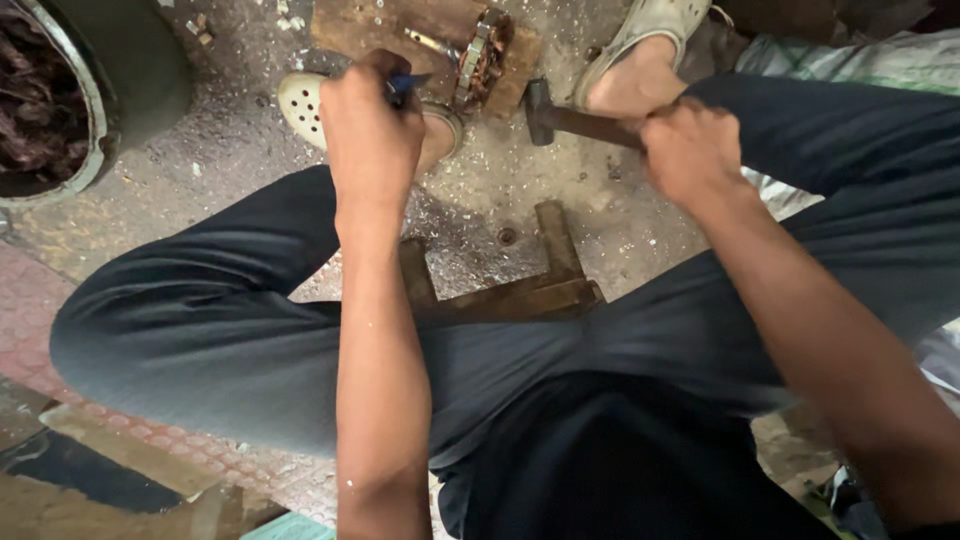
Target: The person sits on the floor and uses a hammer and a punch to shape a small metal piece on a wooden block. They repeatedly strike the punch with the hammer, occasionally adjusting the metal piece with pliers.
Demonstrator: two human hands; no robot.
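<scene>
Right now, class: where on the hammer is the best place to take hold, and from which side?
Probably the wooden handle of the hammer, from the person's right, where the right hand already wraps it. The handle points that way; the metal head lies towards the wooden block.

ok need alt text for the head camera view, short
Seen from above, a seated person's right hand grips a hammer while the left hand holds a blue-handled tool toward a metal part with copper windings on a wooden block. Sandalled feet rest on a littered concrete floor.
</scene>
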